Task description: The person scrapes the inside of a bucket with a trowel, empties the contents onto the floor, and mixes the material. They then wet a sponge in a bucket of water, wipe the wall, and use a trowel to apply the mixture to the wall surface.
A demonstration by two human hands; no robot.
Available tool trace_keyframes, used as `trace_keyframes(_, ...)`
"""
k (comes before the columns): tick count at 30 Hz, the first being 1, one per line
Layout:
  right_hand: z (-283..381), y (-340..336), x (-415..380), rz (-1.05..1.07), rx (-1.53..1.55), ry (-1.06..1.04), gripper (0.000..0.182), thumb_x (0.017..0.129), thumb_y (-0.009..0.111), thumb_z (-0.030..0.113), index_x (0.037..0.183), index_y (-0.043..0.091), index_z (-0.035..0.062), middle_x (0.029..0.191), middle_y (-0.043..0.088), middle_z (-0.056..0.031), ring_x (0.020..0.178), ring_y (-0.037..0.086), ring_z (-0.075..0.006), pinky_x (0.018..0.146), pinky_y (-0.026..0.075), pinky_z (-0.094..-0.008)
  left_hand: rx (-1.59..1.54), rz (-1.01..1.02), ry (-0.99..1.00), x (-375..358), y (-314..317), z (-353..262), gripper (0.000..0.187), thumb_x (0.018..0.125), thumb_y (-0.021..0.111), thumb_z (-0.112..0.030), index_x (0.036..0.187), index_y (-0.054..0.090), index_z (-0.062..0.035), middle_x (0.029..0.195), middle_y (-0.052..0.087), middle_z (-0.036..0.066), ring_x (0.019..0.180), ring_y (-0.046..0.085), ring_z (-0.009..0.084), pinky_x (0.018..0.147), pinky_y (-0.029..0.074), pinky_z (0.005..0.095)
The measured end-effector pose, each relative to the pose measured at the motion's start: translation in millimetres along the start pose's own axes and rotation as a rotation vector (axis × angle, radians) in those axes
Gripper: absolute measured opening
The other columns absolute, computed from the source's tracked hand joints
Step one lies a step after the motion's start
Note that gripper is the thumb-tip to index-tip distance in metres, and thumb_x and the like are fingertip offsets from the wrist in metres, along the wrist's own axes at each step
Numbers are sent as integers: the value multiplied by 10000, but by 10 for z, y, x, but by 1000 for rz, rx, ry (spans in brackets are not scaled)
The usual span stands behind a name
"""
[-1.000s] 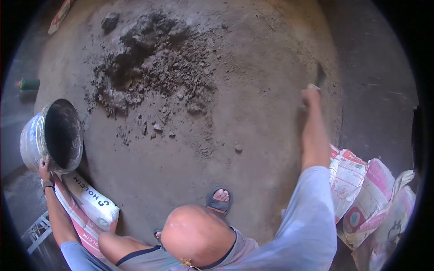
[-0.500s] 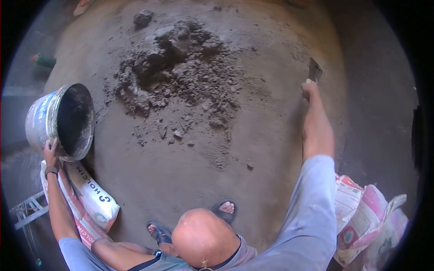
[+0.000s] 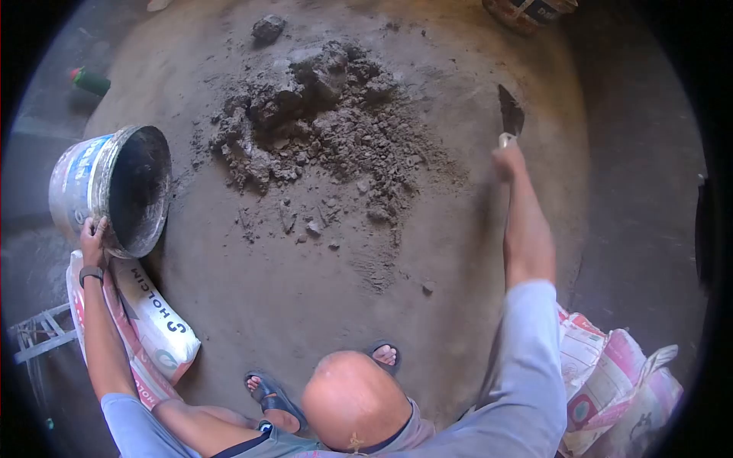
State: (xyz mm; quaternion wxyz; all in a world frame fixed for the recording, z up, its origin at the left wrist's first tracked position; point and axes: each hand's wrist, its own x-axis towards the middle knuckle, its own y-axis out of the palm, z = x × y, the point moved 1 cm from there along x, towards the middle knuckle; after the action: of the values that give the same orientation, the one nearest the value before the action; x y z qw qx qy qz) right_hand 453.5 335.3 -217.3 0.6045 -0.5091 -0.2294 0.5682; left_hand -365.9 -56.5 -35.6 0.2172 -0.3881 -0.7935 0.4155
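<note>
My left hand (image 3: pixel 93 240) grips the lower rim of a white bucket (image 3: pixel 80 179), which lies tipped on its side with its dark, grimy opening toward the floor's middle. In my right hand (image 3: pixel 508 160), at the end of an outstretched arm, is a trowel (image 3: pixel 511 113); its pale handle is in my fist and its blade points away from me, over the floor. Between the two hands, farther out, spreads a crumbly grey heap of mortar mix (image 3: pixel 328 126) with a hollow in it. Loose lumps are scattered on its near side.
Cement bags (image 3: pixel 164 324) lie under the bucket at left. More crumpled sacks (image 3: pixel 611 374) are at lower right. Another bucket (image 3: pixel 531 11) stands at the far right. A green bottle (image 3: pixel 90 81) lies at upper left. My sandalled feet (image 3: pixel 275 397) are on the floor.
The trowel has swung left and its blade shows flatter. My left hand stays on the bucket's rim. The view has shifted, bringing the far bucket into sight.
</note>
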Motion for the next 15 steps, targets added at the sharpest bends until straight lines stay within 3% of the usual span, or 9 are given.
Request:
trace_keyframes(1, 31, 55, 262, 203, 19, 49, 377, 713, 598, 120, 1046, 480, -11, 869, 619, -175, 759, 611, -238, 622, 486, -355, -15, 3, 20, -4, 4, -4, 250, 837, 611, -279, 801, 526, -47, 733, 476, -26, 671, 402, 74, 615, 356, 228)
trace_keyframes(2, 201, 157, 166, 52, -20, -9, 357, 703, 624, 136, 1001, 489, -8, 826, 625, -163, 733, 612, -240, 612, 488, -358, -35, 4, 42, -5, 20, -17, 249, 835, 613, -279, 795, 523, -50, 732, 474, -28, 667, 396, 70, 614, 352, 222)
trace_keyframes(3, 354, 272, 85, 134, 138, 61, 365, 693, 634, 143, 992, 488, -6, 824, 626, -173, 741, 617, -261, 629, 493, -368, -31, 7, 47, -3, 33, -64, 249, 835, 613, -279, 795, 523, -50, 732, 474, -28, 667, 396, 70, 614, 352, 222)
trace_keyframes(6, 607, 623, -401, 83, -276, -321, 402, 662, 651, 161, 991, 483, 1, 843, 620, -215, 795, 615, -347, 696, 496, -410, -152, 2, -21, -45, 65, -122, 248, 831, 618, -279, 797, 519, -55, 738, 477, -29, 670, 394, 70, 616, 348, 220)
trace_keyframes(9, 813, 359, -942, 342, -276, -367, 566, 632, 640, 161, 1127, 403, 21, 986, 579, -262, 952, 556, -395, 838, 453, -434, 48, 8, -5, 34, -33, 56, 260, 824, 625, -284, 801, 515, -50, 721, 460, -32, 667, 387, 74, 616, 347, 220)
trace_keyframes(11, 765, 118, -586, 349, -228, -425, 584, 626, 635, 160, 1145, 407, 20, 1001, 573, -262, 965, 555, -384, 844, 453, -415, 139, -5, 42, -4, -2, -16, 280, 816, 633, -294, 800, 512, -43, 701, 442, -31, 659, 376, 78, 614, 343, 224)
trace_keyframes(12, 743, 123, -382, 194, -298, -404, 589, 625, 642, 184, 1142, 421, 10, 1004, 580, -241, 931, 580, -362, 798, 478, -410, 131, -92, 109, -41, 54, -71, 288, 809, 640, -301, 804, 522, -38, 685, 441, -29, 647, 373, 83, 602, 345, 236)
trace_keyframes(14, 843, 0, -92, 208, -152, -100, 594, 637, 642, 165, 1145, 394, -15, 979, 597, -214, 876, 615, -318, 711, 516, -403, 111, -39, 43, -17, 47, 1, 296, 808, 640, -306, 813, 526, -33, 687, 451, -23, 645, 376, 88, 597, 347, 242)
trace_keyframes(15, 850, 64, -66, 202, -152, -108, 594, 637, 642, 165, 1145, 394, -15, 979, 597, -214, 876, 615, -318, 711, 516, -403, 80, -5, 1, 10, 45, 8, 303, 808, 640, -311, 823, 531, -29, 689, 462, -16, 642, 380, 92, 591, 350, 249)
